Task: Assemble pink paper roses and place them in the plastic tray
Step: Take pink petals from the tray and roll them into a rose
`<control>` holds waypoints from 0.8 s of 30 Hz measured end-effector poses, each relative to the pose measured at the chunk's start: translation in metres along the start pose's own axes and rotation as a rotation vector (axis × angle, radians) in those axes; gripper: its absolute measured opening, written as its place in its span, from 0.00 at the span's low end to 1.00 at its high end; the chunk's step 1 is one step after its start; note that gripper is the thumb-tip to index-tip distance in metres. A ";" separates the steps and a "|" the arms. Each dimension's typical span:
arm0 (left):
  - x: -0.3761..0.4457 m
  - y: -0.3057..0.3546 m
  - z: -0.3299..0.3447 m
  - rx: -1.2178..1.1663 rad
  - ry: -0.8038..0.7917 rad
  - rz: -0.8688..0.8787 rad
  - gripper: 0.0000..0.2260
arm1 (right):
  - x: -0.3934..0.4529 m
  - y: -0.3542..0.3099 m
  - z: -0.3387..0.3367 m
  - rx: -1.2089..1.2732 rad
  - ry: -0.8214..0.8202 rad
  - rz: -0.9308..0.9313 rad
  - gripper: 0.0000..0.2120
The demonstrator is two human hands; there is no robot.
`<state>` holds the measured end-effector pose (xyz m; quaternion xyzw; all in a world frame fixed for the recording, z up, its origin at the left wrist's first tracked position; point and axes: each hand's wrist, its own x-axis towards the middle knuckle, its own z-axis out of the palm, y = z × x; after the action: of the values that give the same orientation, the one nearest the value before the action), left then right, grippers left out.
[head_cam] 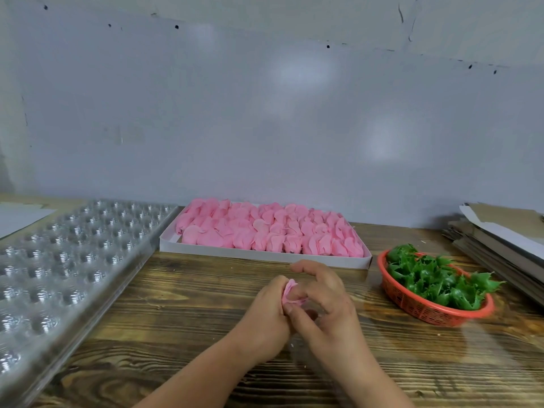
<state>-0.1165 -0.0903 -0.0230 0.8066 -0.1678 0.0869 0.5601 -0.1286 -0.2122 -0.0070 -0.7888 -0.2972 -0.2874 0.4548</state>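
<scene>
Small pink paper rose (290, 294) at lower centre, pinched between left hand (269, 312) and right hand (326, 298); clear plastic dimpled tray (67, 260) at left.

Glossy plastic tray (73, 260); rough-grained wooden table (191, 304)

A pale grey wall (265, 113) rises behind the worktop (206, 334) — scuffed, pocked with small dark holes; soft light patches glow on it; the worktop is dark-grained wood.
</scene>
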 end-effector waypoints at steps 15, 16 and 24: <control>-0.001 0.002 -0.002 -0.273 -0.102 -0.054 0.08 | 0.006 -0.003 -0.017 0.232 -0.073 0.209 0.18; -0.001 0.002 -0.002 -0.296 -0.107 -0.052 0.09 | 0.006 -0.003 -0.016 0.229 -0.067 0.209 0.18; -0.003 0.005 -0.002 -0.358 -0.159 -0.026 0.09 | 0.007 0.003 -0.017 0.376 -0.025 0.284 0.07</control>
<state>-0.1212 -0.0893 -0.0187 0.7004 -0.2136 -0.0155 0.6809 -0.1251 -0.2271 0.0041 -0.7276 -0.2373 -0.1504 0.6259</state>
